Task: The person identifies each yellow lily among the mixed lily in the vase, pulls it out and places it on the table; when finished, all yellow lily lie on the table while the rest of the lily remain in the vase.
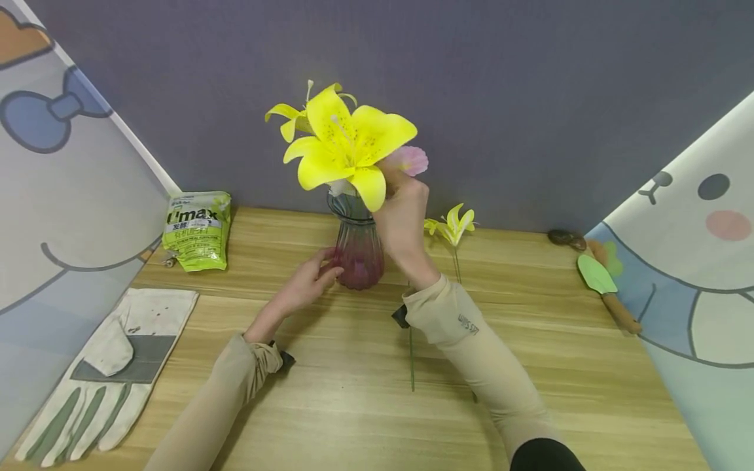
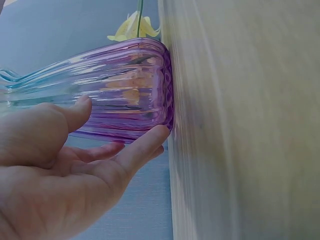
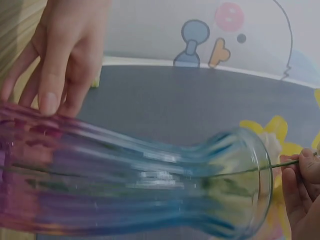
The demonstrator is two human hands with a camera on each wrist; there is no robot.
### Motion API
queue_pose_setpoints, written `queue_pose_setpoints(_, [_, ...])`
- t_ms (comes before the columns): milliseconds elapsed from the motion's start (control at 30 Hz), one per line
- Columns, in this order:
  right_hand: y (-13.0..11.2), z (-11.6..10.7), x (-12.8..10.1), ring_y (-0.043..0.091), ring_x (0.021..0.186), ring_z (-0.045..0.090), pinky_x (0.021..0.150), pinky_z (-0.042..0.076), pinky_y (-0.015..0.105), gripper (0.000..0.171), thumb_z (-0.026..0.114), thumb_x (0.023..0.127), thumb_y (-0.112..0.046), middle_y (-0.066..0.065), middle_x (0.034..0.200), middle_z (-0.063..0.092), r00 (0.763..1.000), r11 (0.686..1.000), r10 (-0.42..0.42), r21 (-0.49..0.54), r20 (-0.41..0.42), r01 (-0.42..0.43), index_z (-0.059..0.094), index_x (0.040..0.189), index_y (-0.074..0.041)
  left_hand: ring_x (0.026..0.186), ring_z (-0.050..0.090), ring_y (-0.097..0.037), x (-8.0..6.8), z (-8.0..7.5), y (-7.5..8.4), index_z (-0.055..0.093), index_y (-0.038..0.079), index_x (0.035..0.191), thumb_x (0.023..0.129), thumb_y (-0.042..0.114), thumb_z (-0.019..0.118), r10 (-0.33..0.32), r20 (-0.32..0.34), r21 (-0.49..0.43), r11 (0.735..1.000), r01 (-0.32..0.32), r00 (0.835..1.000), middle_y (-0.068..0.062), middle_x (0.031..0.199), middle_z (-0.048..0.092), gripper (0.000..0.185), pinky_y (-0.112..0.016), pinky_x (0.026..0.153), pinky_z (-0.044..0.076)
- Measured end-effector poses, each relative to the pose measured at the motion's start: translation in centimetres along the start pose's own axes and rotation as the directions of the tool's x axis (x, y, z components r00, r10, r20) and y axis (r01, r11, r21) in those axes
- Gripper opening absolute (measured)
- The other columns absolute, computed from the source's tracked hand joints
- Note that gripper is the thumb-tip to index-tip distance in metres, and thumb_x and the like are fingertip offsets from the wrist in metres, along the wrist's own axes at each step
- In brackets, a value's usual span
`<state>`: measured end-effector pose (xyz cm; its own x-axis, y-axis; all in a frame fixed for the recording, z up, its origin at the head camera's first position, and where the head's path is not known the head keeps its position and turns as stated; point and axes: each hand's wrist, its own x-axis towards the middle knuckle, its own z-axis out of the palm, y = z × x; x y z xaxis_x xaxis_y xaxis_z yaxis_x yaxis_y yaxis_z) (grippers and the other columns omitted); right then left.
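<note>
Though narrow-necked, vase [image 1: 360, 252] vertical, mouth [image 3: 266, 172] upward.

A softly lit wooden tabletop [image 1: 347, 418] with streaky grain meets a plain grey-blue back wall [image 1: 530, 98] at its far edge. A pale, cartoon-printed left panel [image 1: 35, 216] shows a blue bow [image 1: 36, 122]; a similar right panel [image 1: 701, 275] shows a pink cheek [image 1: 728, 225].

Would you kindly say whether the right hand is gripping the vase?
No, the right wrist view shows the right hand pinching a stem outside the mouth of the vase.
</note>
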<state>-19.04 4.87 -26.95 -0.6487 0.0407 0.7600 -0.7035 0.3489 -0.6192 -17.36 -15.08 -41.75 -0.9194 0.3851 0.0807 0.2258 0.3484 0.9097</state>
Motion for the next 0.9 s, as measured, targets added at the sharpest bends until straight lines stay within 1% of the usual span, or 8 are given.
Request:
queue_pose_setpoints(133, [0.6, -0.8, 0.2, 0.012, 0.057, 0.041, 0.051, 0.031, 0.021, 0.013, 0.082, 0.096, -0.004, 0.012, 0.069, 0.064, 0.998, 0.998, 0.051, 0.039, -0.037, -0.049, 0.081, 0.103, 0.006, 0.142, 0.049, -0.05, 0.0, 0.0, 0.0, 0.034, -0.021, 0.152, 0.112, 0.0, 0.052, 0.002, -0.003, -0.003, 1.0, -0.002, 1.0, -0.041, 0.155, 0.042, 0.049, -0.05, 0.113, 0.051])
queue_pose_setpoints(300, [1.5, -1.7, 0.4, 0.007, 0.054, 0.04, 0.049, 0.032, 0.018, 0.019, 0.086, 0.093, -0.009, 0.013, 0.067, 0.063, 0.996, 0.996, 0.065, 0.063, -0.068, -0.061, 0.079, 0.099, 0.008, 0.141, 0.05, -0.05, -0.1, 0.1, 0.0, 0.033, -0.021, 0.152, 0.112, 0.0, 0.053, 0.003, -0.005, -0.001, 1.0, -0.003, 1.0, -0.04, 0.155, 0.042, 0.049, -0.049, 0.112, 0.053])
queue_pose_setpoints(400, [2.1, -2.2, 0.3, 0.005, 0.056, 0.047, 0.05, 0.036, 0.018, 0.019, 0.086, 0.093, -0.008, 0.016, 0.073, 0.069, 0.993, 0.994, 0.079, 0.082, -0.092, -0.071, 0.078, 0.094, 0.01, 0.14, 0.051, -0.05, -0.2, 0.1, -0.1, 0.033, -0.021, 0.153, 0.112, 0.0, 0.053, 0.004, -0.007, 0.007, 1.0, -0.004, 1.0, -0.041, 0.154, 0.042, 0.05, -0.048, 0.112, 0.053])
queue_pose_setpoints(500, [2.5, -2.6, 0.3, 0.004, 0.062, 0.057, 0.054, 0.044, 0.018, 0.02, 0.086, 0.093, -0.009, 0.017, 0.079, 0.074, 0.988, 0.991, 0.112, 0.085, -0.11, -0.103, 0.077, 0.093, 0.009, 0.139, 0.052, -0.051, -0.3, 0.2, -0.2, 0.033, -0.021, 0.152, 0.112, 0.001, 0.053, 0.005, -0.01, 0.013, 1.0, -0.005, 1.0, -0.041, 0.154, 0.042, 0.05, -0.048, 0.111, 0.053])
queue_pose_setpoints(633, [2.9, -3.2, 0.1, 0.011, 0.073, 0.071, 0.068, 0.06, 0.023, 0.018, 0.084, 0.095, -0.006, 0.018, 0.087, 0.077, 0.977, 0.971, 0.179, 0.183, -0.115, -0.157, 0.077, 0.098, 0.01, 0.141, 0.05, -0.05, -0.3, 0.3, 0.0, 0.033, -0.021, 0.153, 0.113, 0.002, 0.053, 0.006, -0.007, 0.007, 1.0, -0.006, 1.0, -0.04, 0.155, 0.042, 0.05, -0.049, 0.113, 0.052])
queue_pose_setpoints(733, [3.2, -3.5, 0.1, 0.017, 0.077, 0.074, 0.075, 0.065, 0.03, 0.015, 0.08, 0.097, -0.001, 0.017, 0.091, 0.077, 0.969, 0.94, 0.218, 0.291, -0.118, -0.177, 0.076, 0.103, 0.012, 0.143, 0.048, -0.049, -0.3, 0.2, 0.2, 0.033, -0.021, 0.153, 0.113, 0.002, 0.052, 0.006, -0.003, 0.004, 1.0, -0.006, 1.0, -0.04, 0.156, 0.04, 0.05, -0.05, 0.115, 0.049])
queue_pose_setpoints(800, [3.5, -3.6, 0.0, 0.02, 0.077, 0.075, 0.076, 0.067, 0.032, 0.012, 0.077, 0.098, 0.001, 0.015, 0.09, 0.078, 0.966, 0.927, 0.228, 0.33, -0.122, -0.177, 0.076, 0.103, 0.012, 0.143, 0.048, -0.049, -0.3, 0.2, 0.3, 0.033, -0.02, 0.153, 0.113, 0.002, 0.052, 0.002, 0.0, 0.0, 1.0, -0.002, 1.0, -0.04, 0.157, 0.04, 0.049, -0.05, 0.115, 0.049])
queue_pose_setpoints(900, [3.8, -3.7, 0.1, 0.027, 0.073, 0.075, 0.074, 0.067, 0.034, 0.005, 0.075, 0.097, 0.005, 0.013, 0.087, 0.078, 0.968, 0.921, 0.214, 0.358, -0.133, -0.154, 0.075, 0.098, 0.01, 0.144, 0.047, -0.049, -0.2, 0.2, 0.4, 0.033, -0.02, 0.153, 0.113, 0.002, 0.051, -0.002, 0.003, -0.004, 1.0, 0.002, 1.0, -0.04, 0.157, 0.039, 0.049, -0.05, 0.116, 0.048])
